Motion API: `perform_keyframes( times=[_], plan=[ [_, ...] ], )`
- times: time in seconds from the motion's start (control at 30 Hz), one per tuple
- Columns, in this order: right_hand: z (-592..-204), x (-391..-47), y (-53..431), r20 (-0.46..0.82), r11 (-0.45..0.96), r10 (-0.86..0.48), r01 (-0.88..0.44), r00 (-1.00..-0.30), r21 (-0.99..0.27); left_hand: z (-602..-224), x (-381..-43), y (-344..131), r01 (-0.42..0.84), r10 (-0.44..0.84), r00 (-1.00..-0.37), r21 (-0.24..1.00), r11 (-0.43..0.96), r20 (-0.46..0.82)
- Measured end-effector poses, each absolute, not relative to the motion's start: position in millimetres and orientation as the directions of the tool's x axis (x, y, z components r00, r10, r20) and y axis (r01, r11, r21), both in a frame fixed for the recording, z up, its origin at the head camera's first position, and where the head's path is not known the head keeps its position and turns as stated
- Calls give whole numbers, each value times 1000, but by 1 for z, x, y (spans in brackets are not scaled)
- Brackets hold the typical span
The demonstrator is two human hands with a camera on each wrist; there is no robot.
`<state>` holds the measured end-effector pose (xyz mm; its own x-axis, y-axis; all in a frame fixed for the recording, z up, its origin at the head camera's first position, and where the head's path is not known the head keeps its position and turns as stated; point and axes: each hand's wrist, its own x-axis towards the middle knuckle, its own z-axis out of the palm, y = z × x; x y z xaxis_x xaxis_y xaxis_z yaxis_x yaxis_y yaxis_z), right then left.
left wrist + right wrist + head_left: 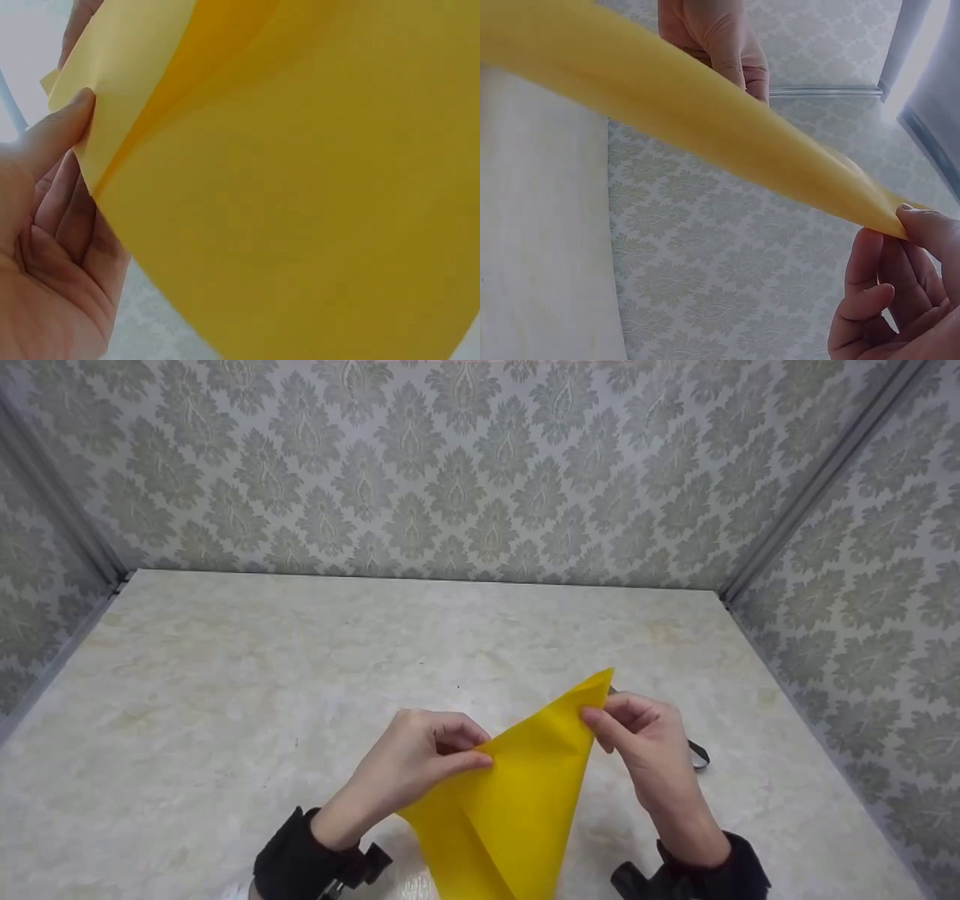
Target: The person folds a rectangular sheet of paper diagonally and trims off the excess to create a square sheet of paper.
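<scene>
A sheet of yellow paper (525, 780) is held up over the near part of the table, folded over to a sharp point at its upper right. My left hand (409, 761) pinches the upper edge between thumb and fingers. Close below the pointed tip, my right hand (652, 750) pinches the other side. In the left wrist view the paper (300, 187) shows one layer lapped over another beside my left thumb. The right wrist view catches the paper (705, 127) nearly edge-on, running between both hands.
Behind my right hand a dark, thin loop (699, 755) lies on the pale marbled table (225, 675), mostly hidden. Patterned wall panels (450, 472) rise at the table's back and sides. Black straps with small cameras are on both wrists.
</scene>
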<state>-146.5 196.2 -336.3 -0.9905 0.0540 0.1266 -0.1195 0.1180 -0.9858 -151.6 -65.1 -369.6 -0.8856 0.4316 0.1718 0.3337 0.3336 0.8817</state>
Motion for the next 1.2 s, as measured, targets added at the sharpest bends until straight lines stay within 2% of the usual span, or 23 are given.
perform_keyframes(
  times=[0.37, 0.57, 0.67, 0.77, 0.93, 1.07, 1.2],
  plan=[
    [-340, -149, 194, 218, 118, 57, -210, -974, -970, -374, -150, -58, 299, 441, -886, 901, 313, 141],
    [-340, -148, 188, 247, 167, 72, -232, -966, -958, -369, -149, -58, 317, 457, -878, 888, 334, 141],
    [-338, -147, 184, 269, 211, 85, -246, -959, -946, -361, -148, -52, 367, 432, -876, 877, 311, 214],
    [-337, -145, 181, 299, 244, 78, -272, -951, -931, -351, -145, -41, 463, 368, -864, 831, 310, 344],
    [-337, -143, 178, 373, 286, 53, -344, -926, -894, -333, -147, -15, 606, 273, -796, 707, 365, 541],
    [-340, -144, 177, 433, 373, 33, -391, -901, -842, -323, -155, -1, 652, 222, -757, 687, 321, 614],
    [-343, -147, 177, 467, 447, 8, -414, -884, -793, -319, -161, 5, 632, 172, -774, 727, 270, 609]
  ],
)
